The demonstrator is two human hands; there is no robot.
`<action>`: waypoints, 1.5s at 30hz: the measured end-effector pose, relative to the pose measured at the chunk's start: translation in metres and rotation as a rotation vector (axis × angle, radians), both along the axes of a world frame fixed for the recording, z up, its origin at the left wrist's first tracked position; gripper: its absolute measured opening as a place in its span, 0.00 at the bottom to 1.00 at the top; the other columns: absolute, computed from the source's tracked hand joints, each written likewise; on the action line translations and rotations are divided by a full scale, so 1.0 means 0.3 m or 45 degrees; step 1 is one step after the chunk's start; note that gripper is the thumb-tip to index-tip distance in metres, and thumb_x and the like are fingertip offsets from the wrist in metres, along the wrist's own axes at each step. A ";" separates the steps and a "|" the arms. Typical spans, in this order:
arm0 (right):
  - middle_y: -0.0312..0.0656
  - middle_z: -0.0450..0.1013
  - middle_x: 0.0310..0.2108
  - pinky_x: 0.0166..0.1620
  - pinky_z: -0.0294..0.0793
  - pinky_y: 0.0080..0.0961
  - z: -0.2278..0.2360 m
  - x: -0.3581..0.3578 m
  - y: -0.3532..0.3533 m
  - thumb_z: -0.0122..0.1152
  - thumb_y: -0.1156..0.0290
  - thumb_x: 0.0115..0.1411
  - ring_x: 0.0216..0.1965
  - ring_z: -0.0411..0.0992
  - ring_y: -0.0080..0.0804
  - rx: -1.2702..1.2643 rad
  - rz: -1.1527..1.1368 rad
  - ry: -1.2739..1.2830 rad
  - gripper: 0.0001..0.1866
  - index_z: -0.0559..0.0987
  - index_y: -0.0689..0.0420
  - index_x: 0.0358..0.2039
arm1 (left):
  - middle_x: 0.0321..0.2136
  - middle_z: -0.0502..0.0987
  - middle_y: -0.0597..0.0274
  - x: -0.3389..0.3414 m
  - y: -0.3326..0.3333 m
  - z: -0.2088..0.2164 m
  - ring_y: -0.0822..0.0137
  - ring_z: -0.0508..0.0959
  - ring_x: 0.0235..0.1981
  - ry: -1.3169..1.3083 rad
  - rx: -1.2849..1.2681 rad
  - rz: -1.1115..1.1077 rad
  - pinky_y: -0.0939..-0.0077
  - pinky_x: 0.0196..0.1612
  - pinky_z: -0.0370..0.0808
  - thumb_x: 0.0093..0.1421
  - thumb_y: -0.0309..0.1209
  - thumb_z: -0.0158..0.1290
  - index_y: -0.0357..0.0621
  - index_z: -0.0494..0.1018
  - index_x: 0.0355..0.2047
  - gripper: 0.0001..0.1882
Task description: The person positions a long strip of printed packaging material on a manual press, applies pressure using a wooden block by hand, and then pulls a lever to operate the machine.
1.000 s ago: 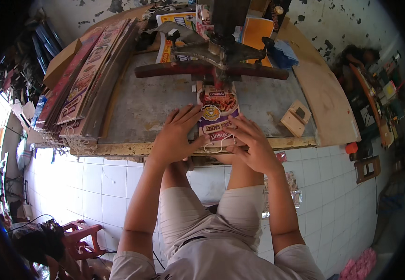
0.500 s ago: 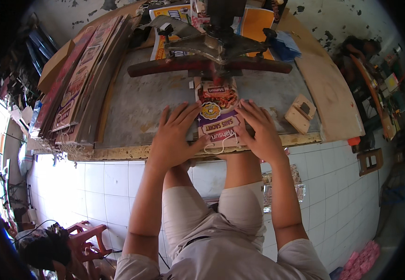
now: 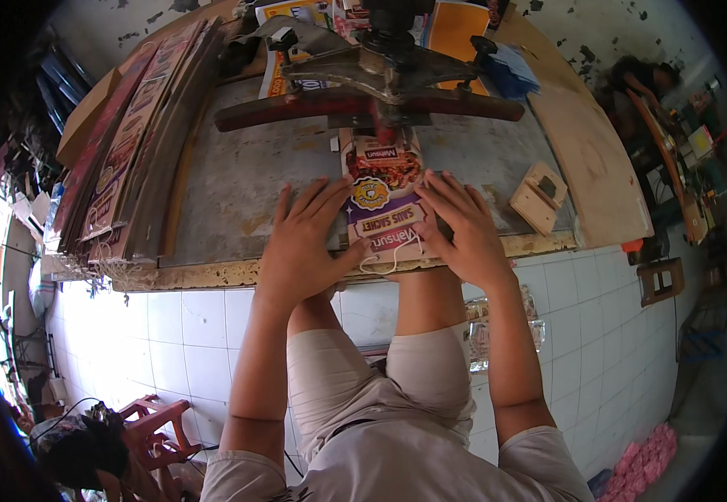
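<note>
A printed stack of cards or a pad (image 3: 382, 219), purple and cream with a food picture, lies flat at the front of the grey worktop. Its far end reaches beneath a dark metal press (image 3: 397, 102) with a red crossbar. A loop of white string (image 3: 387, 266) hangs from its near end. My left hand (image 3: 300, 238) rests open along the left side, thumb against the near left corner. On the opposite side my right hand (image 3: 468, 234) lies open, fingers stretched along the edge and thumb on the near right part.
Tall stacks of printed boards (image 3: 133, 142) stand at the left. A small wooden block with a cutout (image 3: 539, 198) sits on the right, beside a plain wooden board (image 3: 589, 171). Blue sheets (image 3: 512, 75) lie at the back right. Another person (image 3: 79, 448) is low at the left.
The whole view has shifted slightly. Both hands keep their places on either side of the printed stack, which has not visibly moved on the worktop.
</note>
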State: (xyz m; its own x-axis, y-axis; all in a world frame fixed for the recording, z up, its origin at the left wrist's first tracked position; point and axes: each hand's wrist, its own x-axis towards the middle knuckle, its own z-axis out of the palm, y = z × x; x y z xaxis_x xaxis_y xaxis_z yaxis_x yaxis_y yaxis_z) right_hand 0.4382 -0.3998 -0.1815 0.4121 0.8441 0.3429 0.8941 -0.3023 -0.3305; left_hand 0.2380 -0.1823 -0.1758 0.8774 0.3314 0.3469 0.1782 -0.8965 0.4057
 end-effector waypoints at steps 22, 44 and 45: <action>0.43 0.75 0.71 0.77 0.63 0.54 -0.023 -0.011 -0.027 0.71 0.61 0.72 0.75 0.69 0.49 0.379 -0.012 -0.029 0.22 0.84 0.53 0.64 | 0.76 0.73 0.60 -0.006 0.000 0.007 0.50 0.67 0.79 0.015 0.029 -0.006 0.36 0.84 0.53 0.62 0.47 0.68 0.49 0.72 0.75 0.42; 0.46 0.78 0.63 0.64 0.81 0.44 0.023 0.019 -0.274 0.73 0.81 0.67 0.64 0.77 0.50 0.605 -0.272 0.060 0.18 0.86 0.56 0.57 | 0.77 0.72 0.62 -0.008 -0.002 0.005 0.49 0.66 0.80 0.005 0.018 -0.041 0.36 0.83 0.53 0.64 0.47 0.68 0.47 0.73 0.74 0.40; 0.45 0.77 0.64 0.64 0.82 0.43 0.022 -0.012 -0.244 0.73 0.81 0.66 0.64 0.77 0.50 0.586 -0.201 0.101 0.18 0.86 0.56 0.57 | 0.77 0.72 0.62 -0.010 0.003 0.004 0.48 0.66 0.79 0.002 0.004 -0.038 0.35 0.83 0.53 0.64 0.47 0.67 0.46 0.73 0.73 0.40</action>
State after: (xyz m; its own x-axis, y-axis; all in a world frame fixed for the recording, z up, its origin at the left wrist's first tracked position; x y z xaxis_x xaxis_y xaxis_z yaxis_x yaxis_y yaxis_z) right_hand 0.4344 -0.4730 -0.1750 0.5624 0.5375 0.6284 0.8161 -0.2383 -0.5266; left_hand 0.2350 -0.1814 -0.1747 0.8875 0.3042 0.3462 0.1523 -0.9026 0.4027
